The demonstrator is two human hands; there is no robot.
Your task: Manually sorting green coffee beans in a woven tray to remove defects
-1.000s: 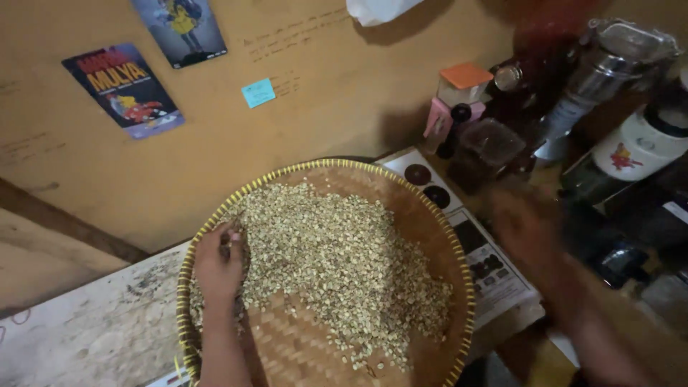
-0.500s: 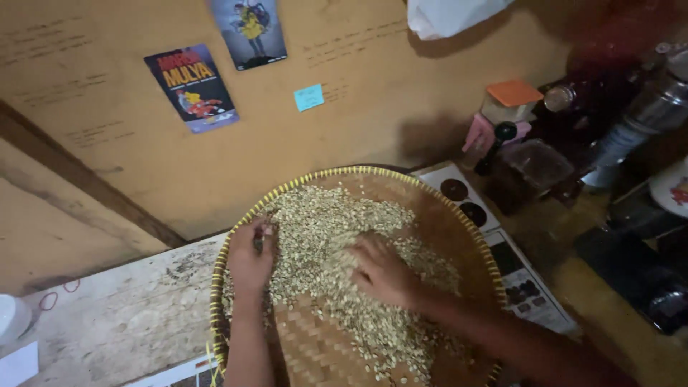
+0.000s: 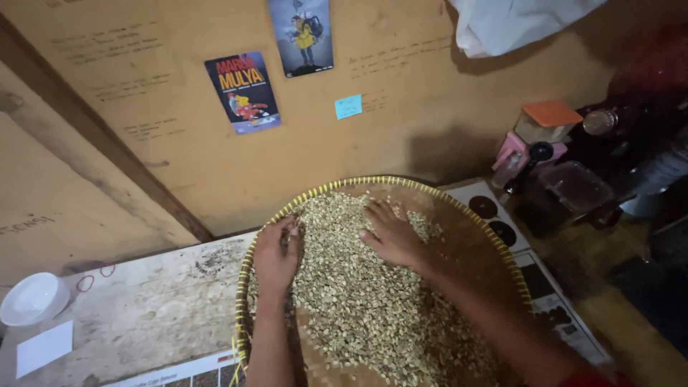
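Head view: right hand (image 3: 390,233) now laid flat, palm down, on the far upper part of the pale green beans (image 3: 365,301), fingers spread and open; half a second ago placed lower, nearer the middle of the heap, and a second ago blurred and clear of the tray altogether. Indicates, by judgement, spreading or raking of the layer toward the far rim. Left hand (image 3: 276,254) unchanged in place at the left rim of the woven tray (image 3: 344,185), fingertips pinched together, apparently on a few beans; pinched item too small to confirm. Beans spread as a thin, uneven layer across the round tray, bare weave showing at lower left. Tray resting on the rough wooden worktop (image 3: 150,308), against the wall.
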